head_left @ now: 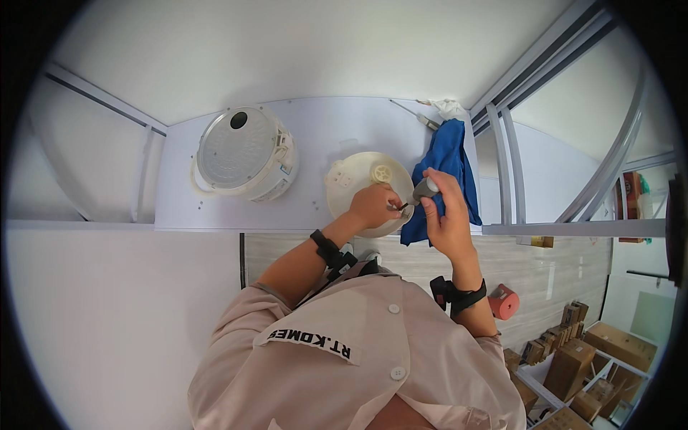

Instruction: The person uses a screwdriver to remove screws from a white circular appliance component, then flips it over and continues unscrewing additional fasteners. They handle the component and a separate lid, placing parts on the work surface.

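Note:
A round cream plastic cover, shaped like a shallow bowl, lies at the front middle of the table. Over its right side, my right hand grips a screwdriver by its grey handle, the dark shaft slanting down to the left. My left hand is closed in a pinch beside the screwdriver's tip; whatever is between its fingertips is too small and hidden to make out. Inside the cover sits a small cream spoked ring. A blue cloth lies along the cover's right side, partly behind my right hand.
On the left of the table stands a white rice cooker body with a grey disc on top. A second long tool and crumpled white plastic lie at the back right. Small screws lie near the front left. Metal rails border the right.

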Demonstrator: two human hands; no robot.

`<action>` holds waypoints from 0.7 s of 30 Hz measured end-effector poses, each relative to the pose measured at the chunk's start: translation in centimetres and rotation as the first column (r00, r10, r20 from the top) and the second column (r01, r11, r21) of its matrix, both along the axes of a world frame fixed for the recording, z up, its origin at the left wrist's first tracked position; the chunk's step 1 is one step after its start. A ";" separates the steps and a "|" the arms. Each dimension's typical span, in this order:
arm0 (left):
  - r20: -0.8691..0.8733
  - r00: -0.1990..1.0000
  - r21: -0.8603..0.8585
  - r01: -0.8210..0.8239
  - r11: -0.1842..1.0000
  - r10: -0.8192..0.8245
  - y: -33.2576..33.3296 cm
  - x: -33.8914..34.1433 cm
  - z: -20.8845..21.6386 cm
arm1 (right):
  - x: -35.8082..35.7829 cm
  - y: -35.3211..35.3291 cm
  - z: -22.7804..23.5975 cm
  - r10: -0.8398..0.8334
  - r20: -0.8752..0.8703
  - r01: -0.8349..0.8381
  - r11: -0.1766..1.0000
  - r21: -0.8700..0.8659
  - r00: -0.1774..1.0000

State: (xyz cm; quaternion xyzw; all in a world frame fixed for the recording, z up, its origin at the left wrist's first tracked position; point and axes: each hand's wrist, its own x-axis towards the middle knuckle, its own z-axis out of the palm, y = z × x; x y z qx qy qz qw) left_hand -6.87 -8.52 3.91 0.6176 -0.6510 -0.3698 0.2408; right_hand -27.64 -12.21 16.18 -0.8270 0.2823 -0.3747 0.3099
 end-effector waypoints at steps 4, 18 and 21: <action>0.027 1.000 -0.003 0.008 1.000 -0.007 0.0 0.0 -0.1 | -0.1 0.0 -0.1 -0.006 0.036 0.004 0.999 0.037 0.999; 0.029 1.000 -0.042 0.014 0.999 -0.012 0.4 0.0 0.5 | -1.1 -0.3 0.4 -0.011 0.075 0.010 1.000 0.003 0.997; -0.009 1.000 -0.023 0.024 0.999 -0.024 0.9 0.4 0.7 | -1.7 -0.9 -0.2 -0.021 0.108 0.018 0.999 0.034 0.994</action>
